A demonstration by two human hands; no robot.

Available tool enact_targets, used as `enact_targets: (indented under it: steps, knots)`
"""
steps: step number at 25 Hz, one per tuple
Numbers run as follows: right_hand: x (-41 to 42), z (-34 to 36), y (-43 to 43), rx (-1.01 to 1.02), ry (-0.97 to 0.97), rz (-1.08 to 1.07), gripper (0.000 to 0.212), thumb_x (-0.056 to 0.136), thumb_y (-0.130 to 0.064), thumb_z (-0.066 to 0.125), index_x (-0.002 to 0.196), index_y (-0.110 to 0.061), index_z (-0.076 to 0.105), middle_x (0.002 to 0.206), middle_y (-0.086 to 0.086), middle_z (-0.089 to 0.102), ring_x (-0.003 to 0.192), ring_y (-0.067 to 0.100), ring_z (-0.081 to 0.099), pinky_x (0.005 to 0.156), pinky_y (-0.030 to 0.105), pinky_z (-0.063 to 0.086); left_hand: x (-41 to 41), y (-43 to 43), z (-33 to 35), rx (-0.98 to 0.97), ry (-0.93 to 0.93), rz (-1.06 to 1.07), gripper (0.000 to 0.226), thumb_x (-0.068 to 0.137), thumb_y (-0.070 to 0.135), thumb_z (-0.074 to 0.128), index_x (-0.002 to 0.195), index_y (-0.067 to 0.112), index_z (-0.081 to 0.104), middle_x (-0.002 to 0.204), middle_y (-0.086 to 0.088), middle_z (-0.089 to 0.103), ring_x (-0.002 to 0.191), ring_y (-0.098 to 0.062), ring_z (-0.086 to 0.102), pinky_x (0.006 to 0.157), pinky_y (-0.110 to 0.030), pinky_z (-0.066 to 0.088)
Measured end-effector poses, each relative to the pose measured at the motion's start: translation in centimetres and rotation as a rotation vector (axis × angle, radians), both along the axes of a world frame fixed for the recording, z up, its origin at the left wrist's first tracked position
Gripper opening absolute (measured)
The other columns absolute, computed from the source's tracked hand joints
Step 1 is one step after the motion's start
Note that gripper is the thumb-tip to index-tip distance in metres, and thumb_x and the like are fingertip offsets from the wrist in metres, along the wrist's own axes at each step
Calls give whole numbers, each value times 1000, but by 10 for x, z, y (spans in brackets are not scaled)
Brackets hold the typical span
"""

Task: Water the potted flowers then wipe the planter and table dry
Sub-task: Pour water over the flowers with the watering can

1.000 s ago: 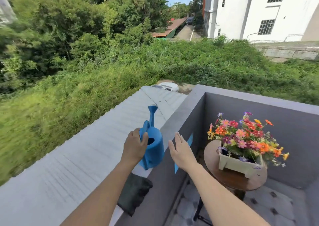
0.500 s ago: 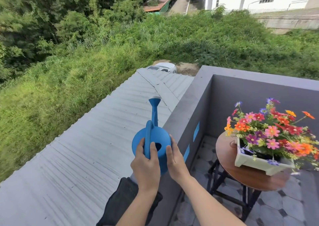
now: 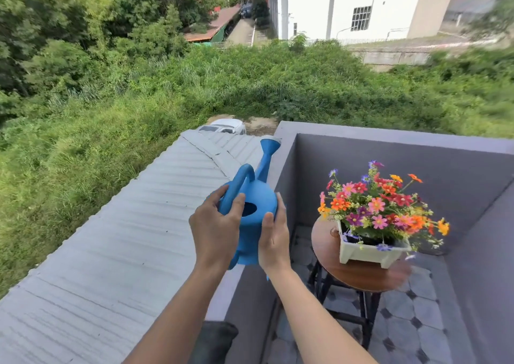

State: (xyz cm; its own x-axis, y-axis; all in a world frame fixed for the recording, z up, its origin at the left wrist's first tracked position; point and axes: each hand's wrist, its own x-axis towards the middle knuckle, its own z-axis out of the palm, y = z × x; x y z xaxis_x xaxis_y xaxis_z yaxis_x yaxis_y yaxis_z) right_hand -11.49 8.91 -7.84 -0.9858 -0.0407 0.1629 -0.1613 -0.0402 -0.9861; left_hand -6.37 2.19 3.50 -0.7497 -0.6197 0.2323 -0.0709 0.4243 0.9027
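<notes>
A blue watering can [image 3: 254,196] is held up over the grey balcony ledge [image 3: 281,152], its spout pointing away and up. My left hand [image 3: 214,228] grips its handle and left side. My right hand [image 3: 274,237] presses against its right side. To the right, a white planter [image 3: 364,251] full of red, pink and orange flowers [image 3: 381,202] stands on a small round wooden table [image 3: 353,276]. The can is left of the flowers, apart from them.
A dark cloth [image 3: 214,341] lies on the ledge below my arms. Grey balcony walls [image 3: 403,166] enclose the table on a tiled floor [image 3: 411,333]. A corrugated roof [image 3: 125,238] and grassy slope lie beyond the ledge.
Both hands closed on the can and raised it off the ledge, shifting it right toward the table. The view also swung upward and right.
</notes>
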Motion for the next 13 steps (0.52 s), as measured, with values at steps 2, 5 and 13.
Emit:
enact_targets:
  steps: [2,5,13]
  knots:
    - [-3,19,19,-16,85,-71,87,77,-82,25,147,-29,21,152,-2,34,138,12,33,113,41,32,-3,13,23,-11,32,-51,14,82,24,70,85,37,68,61,28,65,68,16,59,65,-6,43]
    - [-7,43,50,5,221,-144,93,78,-81,25,148,-20,22,153,-6,29,139,1,27,114,23,25,-6,34,49,-44,71,-130,11,81,24,71,91,30,71,66,22,66,68,12,61,70,-9,45]
    - [6,61,94,-53,314,-398,79,87,-72,20,144,-18,31,148,-12,33,139,8,33,112,30,32,-3,86,81,-166,64,-270,7,84,27,68,81,33,70,54,28,65,57,17,56,54,-1,37]
